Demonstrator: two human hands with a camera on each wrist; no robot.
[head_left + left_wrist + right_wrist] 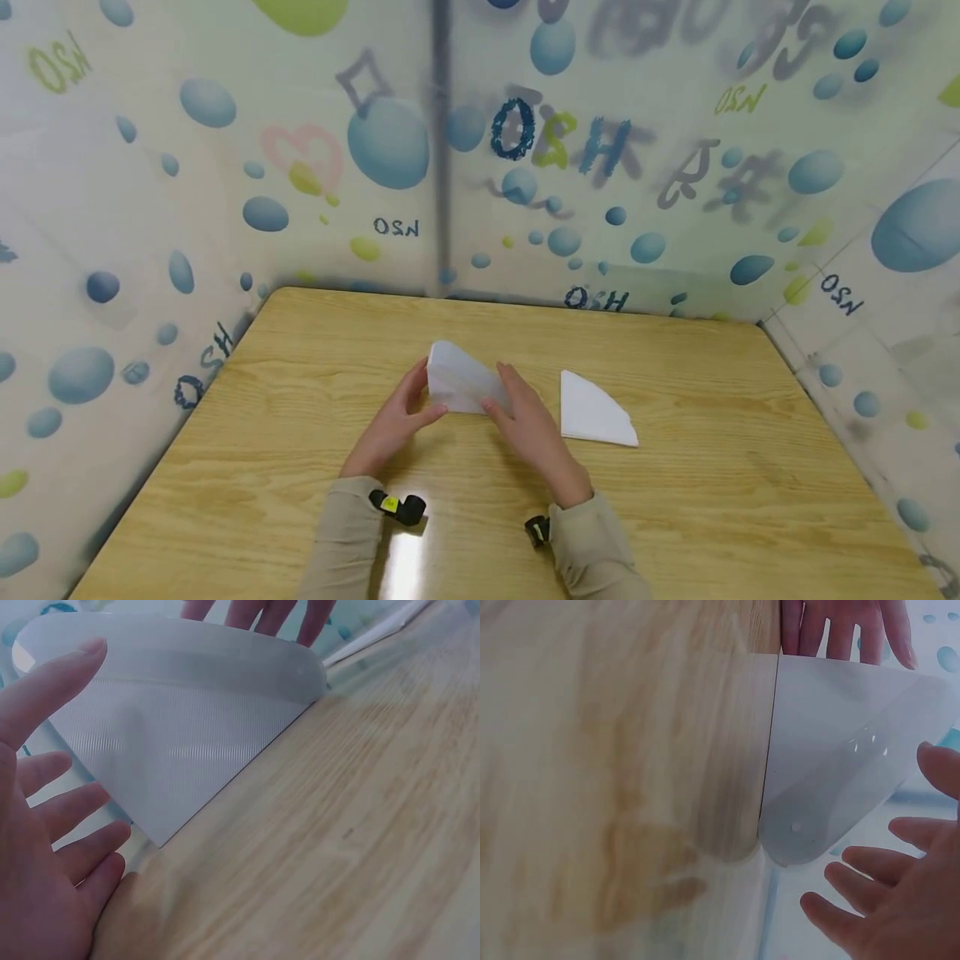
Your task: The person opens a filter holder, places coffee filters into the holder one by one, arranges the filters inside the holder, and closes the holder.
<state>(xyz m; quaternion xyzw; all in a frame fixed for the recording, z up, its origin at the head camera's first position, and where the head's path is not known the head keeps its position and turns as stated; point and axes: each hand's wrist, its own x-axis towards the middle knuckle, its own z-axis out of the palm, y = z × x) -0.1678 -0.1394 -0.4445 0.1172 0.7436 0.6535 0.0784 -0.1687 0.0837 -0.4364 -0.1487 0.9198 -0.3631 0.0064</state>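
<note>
A white fan-shaped piece (461,379), like a folded paper cone filter, stands on one straight edge between the hands. Its face (180,727) is finely ridged under a smooth rounded rim band. At its left edge is the left hand (393,421), thumb on the near side and fingers spread beside the edge. Opposite it, the right hand (528,421) has its thumb in front and its fingers extended toward the far side. In the right wrist view, the fingers of the right hand (892,892) look straight and spread; whether they touch the piece is unclear.
A second white fan-shaped piece (596,412) lies flat to the right on the wooden table (712,500). Printed curtains or walls (322,242) enclose the table's back and sides. Both wrists wear small black cameras (408,508) at beige sleeves.
</note>
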